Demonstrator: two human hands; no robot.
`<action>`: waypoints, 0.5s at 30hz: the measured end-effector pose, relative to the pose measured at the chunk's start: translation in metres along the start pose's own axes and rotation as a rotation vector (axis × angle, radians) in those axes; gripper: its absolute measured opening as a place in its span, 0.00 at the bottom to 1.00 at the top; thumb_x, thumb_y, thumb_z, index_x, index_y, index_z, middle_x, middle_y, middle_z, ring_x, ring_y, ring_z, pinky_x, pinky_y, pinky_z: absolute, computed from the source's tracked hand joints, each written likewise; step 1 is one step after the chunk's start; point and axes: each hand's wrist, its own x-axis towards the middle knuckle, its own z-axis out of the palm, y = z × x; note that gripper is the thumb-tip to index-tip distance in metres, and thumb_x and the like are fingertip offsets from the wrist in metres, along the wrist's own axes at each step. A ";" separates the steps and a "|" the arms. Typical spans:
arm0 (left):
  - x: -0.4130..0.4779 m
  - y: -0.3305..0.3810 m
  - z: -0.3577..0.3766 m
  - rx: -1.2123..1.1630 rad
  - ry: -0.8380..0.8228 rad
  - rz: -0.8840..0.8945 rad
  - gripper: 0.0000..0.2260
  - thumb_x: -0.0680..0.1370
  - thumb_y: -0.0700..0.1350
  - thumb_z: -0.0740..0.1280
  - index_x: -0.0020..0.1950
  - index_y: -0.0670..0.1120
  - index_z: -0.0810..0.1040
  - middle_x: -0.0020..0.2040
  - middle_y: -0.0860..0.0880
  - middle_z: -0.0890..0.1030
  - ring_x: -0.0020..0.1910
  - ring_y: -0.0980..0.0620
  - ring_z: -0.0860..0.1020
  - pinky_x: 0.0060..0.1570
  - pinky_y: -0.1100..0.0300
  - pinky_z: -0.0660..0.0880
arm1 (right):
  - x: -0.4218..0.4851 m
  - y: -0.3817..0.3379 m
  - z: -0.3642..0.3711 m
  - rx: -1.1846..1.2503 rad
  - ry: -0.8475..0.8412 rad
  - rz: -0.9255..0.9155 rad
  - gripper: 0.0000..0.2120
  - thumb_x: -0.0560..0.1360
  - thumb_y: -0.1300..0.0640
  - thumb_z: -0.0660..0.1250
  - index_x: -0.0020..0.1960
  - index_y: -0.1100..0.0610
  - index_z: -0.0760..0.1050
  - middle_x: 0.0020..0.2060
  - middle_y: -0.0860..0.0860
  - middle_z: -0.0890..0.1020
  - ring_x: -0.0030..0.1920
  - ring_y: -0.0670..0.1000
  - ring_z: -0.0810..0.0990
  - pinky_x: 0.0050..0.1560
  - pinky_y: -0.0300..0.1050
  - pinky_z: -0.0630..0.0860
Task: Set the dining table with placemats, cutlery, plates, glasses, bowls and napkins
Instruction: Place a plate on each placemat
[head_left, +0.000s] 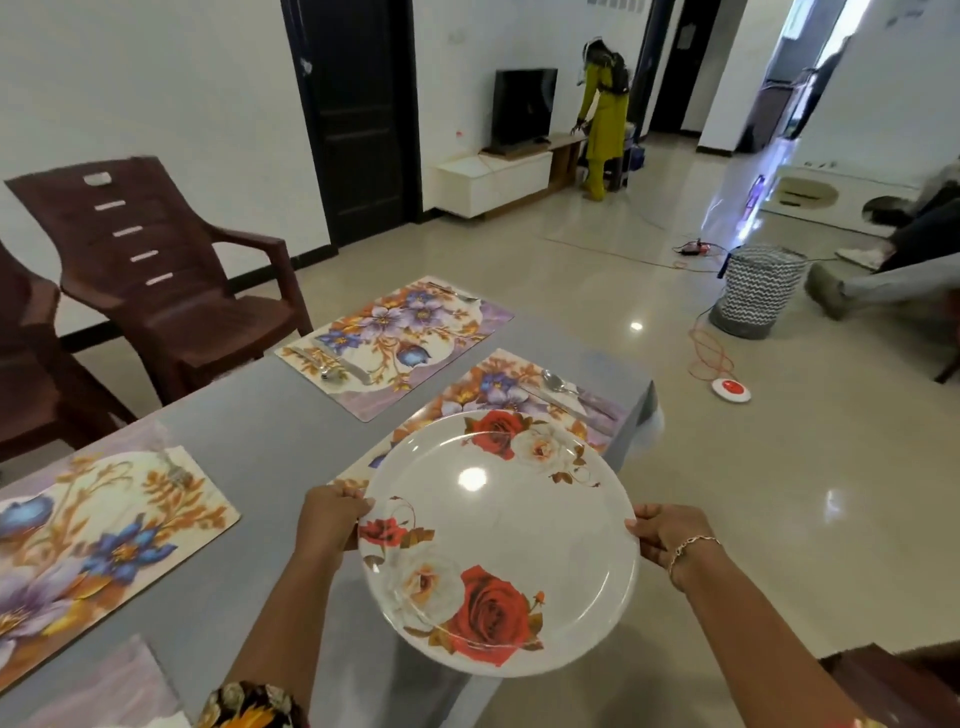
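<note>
A large white plate (498, 540) printed with red and white roses hangs in the air over the near right edge of the grey table (260, 436). My left hand (330, 512) grips its left rim and my right hand (665, 532) grips its right rim. Beyond and partly under the plate lies a floral placemat (498, 387) with a spoon (556, 383) and other cutlery at its far end. A second floral placemat (395, 338) with cutlery lies further back. A third floral placemat (104, 545) with a fork lies at the left.
Two brown plastic chairs (156, 270) stand along the table's far side. A chevron-patterned basket (753, 291), an orange cable and a red and white round object (730, 388) sit on the floor to the right. One person stands by a television, another sits at the right edge.
</note>
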 end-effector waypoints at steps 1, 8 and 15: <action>0.008 0.003 0.007 0.014 0.005 -0.017 0.02 0.75 0.31 0.66 0.45 0.37 0.75 0.45 0.40 0.78 0.43 0.40 0.78 0.39 0.52 0.76 | 0.010 -0.005 0.002 -0.014 0.002 0.007 0.11 0.70 0.79 0.62 0.48 0.69 0.76 0.18 0.51 0.78 0.18 0.46 0.77 0.19 0.35 0.73; 0.070 0.015 0.038 0.164 0.055 -0.108 0.05 0.74 0.33 0.68 0.47 0.32 0.77 0.44 0.37 0.80 0.44 0.39 0.80 0.44 0.47 0.79 | 0.079 -0.028 0.024 -0.106 0.007 0.056 0.15 0.70 0.78 0.63 0.56 0.72 0.75 0.28 0.55 0.79 0.21 0.50 0.77 0.20 0.36 0.75; 0.089 0.013 0.053 0.244 0.091 -0.108 0.08 0.73 0.32 0.68 0.50 0.31 0.79 0.45 0.35 0.80 0.47 0.38 0.79 0.46 0.50 0.75 | 0.113 -0.040 0.034 -0.155 -0.027 0.071 0.16 0.70 0.78 0.62 0.58 0.73 0.73 0.28 0.56 0.79 0.25 0.54 0.77 0.20 0.37 0.75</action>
